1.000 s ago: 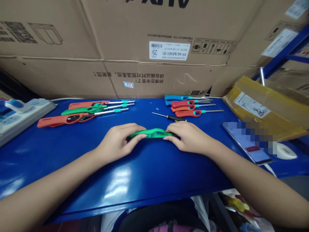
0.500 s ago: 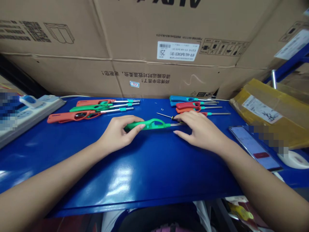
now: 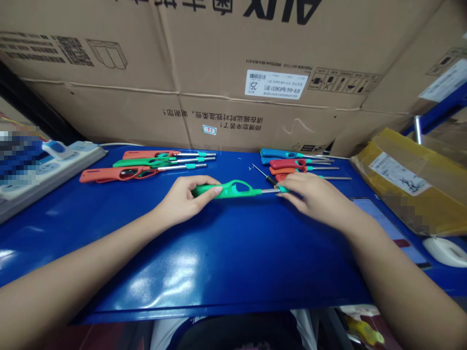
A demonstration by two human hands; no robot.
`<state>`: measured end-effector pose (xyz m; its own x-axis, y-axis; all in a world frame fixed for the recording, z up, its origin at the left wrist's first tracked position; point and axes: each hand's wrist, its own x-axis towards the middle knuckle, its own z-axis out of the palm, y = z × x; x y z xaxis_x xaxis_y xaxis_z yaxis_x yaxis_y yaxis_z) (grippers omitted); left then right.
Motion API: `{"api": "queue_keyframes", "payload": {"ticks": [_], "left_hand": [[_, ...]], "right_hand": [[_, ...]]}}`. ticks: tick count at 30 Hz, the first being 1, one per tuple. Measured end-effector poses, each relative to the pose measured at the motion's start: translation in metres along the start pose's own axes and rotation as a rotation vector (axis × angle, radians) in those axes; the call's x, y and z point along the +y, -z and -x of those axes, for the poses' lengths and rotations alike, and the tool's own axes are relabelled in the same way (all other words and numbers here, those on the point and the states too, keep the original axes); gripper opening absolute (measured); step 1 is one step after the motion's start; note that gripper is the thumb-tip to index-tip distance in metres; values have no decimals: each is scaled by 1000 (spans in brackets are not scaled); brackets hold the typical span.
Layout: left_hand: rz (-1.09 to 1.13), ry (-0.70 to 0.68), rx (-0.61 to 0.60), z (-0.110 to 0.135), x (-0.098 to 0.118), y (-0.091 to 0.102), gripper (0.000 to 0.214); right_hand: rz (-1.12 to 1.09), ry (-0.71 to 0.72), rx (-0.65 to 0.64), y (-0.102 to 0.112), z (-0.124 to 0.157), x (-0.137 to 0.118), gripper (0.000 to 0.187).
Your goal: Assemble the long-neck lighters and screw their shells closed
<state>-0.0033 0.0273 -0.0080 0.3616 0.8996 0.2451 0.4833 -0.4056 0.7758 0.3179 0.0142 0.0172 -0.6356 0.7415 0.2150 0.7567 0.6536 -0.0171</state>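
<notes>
My left hand [image 3: 188, 200] is closed around the handle of a green long-necked lighter [image 3: 239, 190], which lies sideways above the blue table. Toward the lighter's far end, my right hand [image 3: 310, 194] pinches a teal sleeve [image 3: 283, 188] on its metal tube; the fingers hide the tip. Just behind those fingers is a thin screwdriver [image 3: 263, 174] with a black handle, partly covered. Tiny metallic bits [image 3: 251, 168] lie beside its shaft. Right behind my right hand lie several blue, red and orange lighters [image 3: 286, 164].
At back left rest two orange lighters [image 3: 116, 174] and a green one [image 3: 140, 162], tubes pointing right. A power strip [image 3: 54, 167] runs along the left edge. On the right are a phone [image 3: 386, 228], a yellow-taped package [image 3: 412, 184] and a white mouse-like object [image 3: 445, 251]. A large carton [image 3: 204, 107] stands behind.
My right hand has shifted right and its spread thumb and fingers have closed on the teal sleeve, which now shows. My left hand keeps its hold. The view has tilted slightly.
</notes>
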Motion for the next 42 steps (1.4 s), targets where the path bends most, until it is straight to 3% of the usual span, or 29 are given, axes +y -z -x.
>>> {"api": "queue_keyframes", "payload": {"ticks": [6, 12, 18, 25, 34, 38, 42], "left_hand": [[64, 38, -92, 10, 15, -15, 37], [215, 164, -115, 9, 18, -11, 34], [309, 209, -165, 7, 16, -9, 36], [225, 176, -83, 17, 27, -15, 37], [502, 428, -245, 16, 21, -20, 49], [438, 352, -197, 18, 20, -21, 46], [156, 111, -79, 21, 22, -21, 36]], "right_hand": [[5, 128, -20, -18, -4, -26, 28], [-134, 95, 25, -11, -2, -24, 31], [-50, 187, 74, -15, 1, -26, 26], [-149, 174, 191, -27, 1, -25, 19], [-201, 229, 269, -27, -1, -27, 21], [-170, 227, 243, -26, 0, -27, 23], [-133, 163, 87, -25, 1, -28, 22]]}}
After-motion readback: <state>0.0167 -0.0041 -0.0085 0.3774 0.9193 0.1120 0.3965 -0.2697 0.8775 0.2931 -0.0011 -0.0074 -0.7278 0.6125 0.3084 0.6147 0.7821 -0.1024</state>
